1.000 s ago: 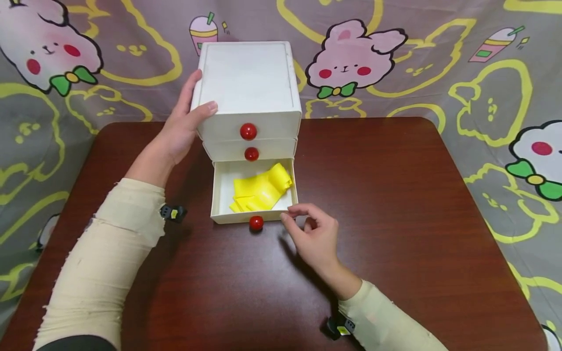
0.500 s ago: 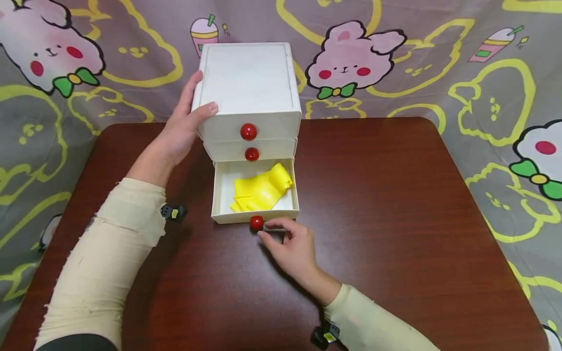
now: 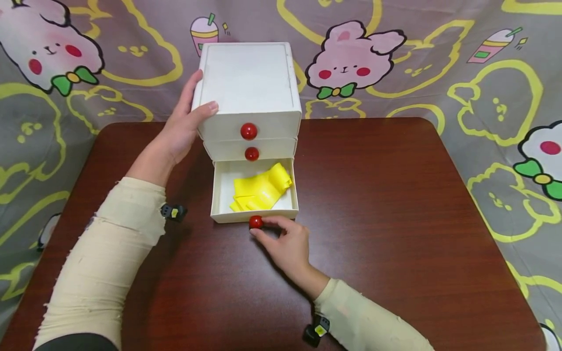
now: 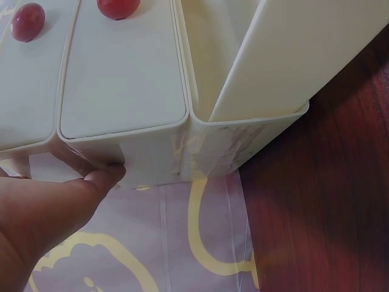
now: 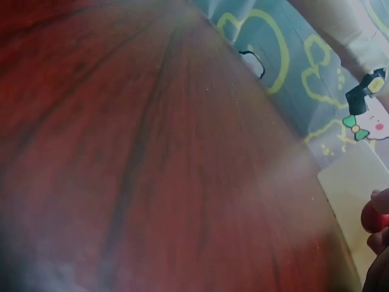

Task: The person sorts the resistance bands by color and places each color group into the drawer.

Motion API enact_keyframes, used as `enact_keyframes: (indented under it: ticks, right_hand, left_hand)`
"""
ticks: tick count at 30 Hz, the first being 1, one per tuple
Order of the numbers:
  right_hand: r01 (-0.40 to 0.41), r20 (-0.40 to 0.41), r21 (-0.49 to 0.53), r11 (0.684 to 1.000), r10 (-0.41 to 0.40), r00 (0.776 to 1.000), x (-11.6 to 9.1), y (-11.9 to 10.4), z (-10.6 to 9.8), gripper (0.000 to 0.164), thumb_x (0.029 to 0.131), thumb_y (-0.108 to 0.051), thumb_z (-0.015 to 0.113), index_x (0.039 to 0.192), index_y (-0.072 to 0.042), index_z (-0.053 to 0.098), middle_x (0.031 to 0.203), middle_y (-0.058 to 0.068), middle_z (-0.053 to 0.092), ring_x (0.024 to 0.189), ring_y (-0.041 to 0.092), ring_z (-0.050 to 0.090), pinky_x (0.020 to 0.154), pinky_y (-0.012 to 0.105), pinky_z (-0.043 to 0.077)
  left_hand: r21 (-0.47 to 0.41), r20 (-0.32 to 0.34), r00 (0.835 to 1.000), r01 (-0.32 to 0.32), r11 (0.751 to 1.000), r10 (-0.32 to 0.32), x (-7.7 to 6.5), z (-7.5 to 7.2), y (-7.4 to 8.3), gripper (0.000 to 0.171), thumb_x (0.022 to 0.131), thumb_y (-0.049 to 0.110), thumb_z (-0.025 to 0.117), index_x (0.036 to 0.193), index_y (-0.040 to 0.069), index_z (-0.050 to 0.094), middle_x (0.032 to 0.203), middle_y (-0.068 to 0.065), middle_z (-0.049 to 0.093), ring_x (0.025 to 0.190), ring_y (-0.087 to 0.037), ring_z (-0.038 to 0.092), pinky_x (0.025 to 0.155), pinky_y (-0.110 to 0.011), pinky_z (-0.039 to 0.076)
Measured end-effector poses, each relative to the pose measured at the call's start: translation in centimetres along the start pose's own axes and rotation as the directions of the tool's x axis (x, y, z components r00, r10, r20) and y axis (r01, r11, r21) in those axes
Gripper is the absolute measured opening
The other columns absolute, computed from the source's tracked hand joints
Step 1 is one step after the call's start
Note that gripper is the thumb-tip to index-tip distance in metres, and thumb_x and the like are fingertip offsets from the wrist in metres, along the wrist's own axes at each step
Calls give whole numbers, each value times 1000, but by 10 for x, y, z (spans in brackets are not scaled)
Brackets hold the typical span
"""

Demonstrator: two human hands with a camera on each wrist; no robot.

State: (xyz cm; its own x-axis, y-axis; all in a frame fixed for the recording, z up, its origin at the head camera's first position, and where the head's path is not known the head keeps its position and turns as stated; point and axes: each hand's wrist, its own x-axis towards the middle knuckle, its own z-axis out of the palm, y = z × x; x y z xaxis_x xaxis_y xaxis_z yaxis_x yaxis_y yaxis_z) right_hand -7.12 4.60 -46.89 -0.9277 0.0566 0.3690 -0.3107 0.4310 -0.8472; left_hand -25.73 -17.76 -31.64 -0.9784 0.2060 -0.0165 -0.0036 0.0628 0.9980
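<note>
A white drawer cabinet (image 3: 248, 78) with red knobs stands on the table. Its bottom drawer (image 3: 221, 183) is pulled out, with a folded yellow cloth-like piece (image 3: 261, 187) lying inside. My left hand (image 3: 177, 129) rests against the cabinet's left side, fingers extended and thumb near the top front edge. In the left wrist view, the thumb (image 4: 100, 179) presses the cabinet wall. My right hand (image 3: 290, 246) pinches the bottom drawer's red knob (image 3: 255, 222) between thumb and index finger. At the right wrist view's edge, fingers surround that knob (image 5: 372, 218).
The dark brown wooden table (image 3: 386, 204) extends to the right and in front of the cabinet. A cartoon-printed curtain (image 3: 421, 58) hangs close behind and along both sides. The two upper drawers, with knobs (image 3: 249, 131), are closed.
My right hand has moved left from the drawer's front right corner to the knob and now pinches it. The left hand, cabinet and drawer look essentially unchanged.
</note>
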Motion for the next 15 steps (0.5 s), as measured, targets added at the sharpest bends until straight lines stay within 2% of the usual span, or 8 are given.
enact_keyframes:
  ticks: [5, 11, 15]
  right_hand:
    - [-1, -10, -14, 1000, 1, 1000, 3, 2, 3, 24, 75, -26, 91, 93, -14, 80, 86, -7, 74, 48, 4, 39, 42, 21, 33]
    - [-15, -3, -5, 1000, 15, 1000, 17, 6, 5, 21, 77, -24, 90, 93, -13, 81, 86, -6, 74, 63, 8, 61, 51, 23, 44]
    - [-15, -15, -4, 1000, 15, 1000, 27, 10, 7, 22, 77, -24, 89, 93, -12, 81, 86, -5, 75, 70, 11, 66, 53, 26, 47]
  left_hand:
    - [18, -8, 1000, 10, 1000, -9, 0, -2, -1, 77, 95, 34, 61, 157, 44, 16, 162, 6, 11, 143, -19, 15, 117, -43, 18]
    - [18, -3, 1000, 8, 1000, -8, 0, -2, -2, 77, 95, 34, 61, 157, 44, 16, 162, 6, 11, 143, -20, 16, 116, -44, 19]
    - [6, 3, 1000, 1, 1000, -1, 0, -1, -2, 78, 95, 34, 61, 157, 43, 16, 162, 6, 12, 142, -21, 17, 116, -44, 20]
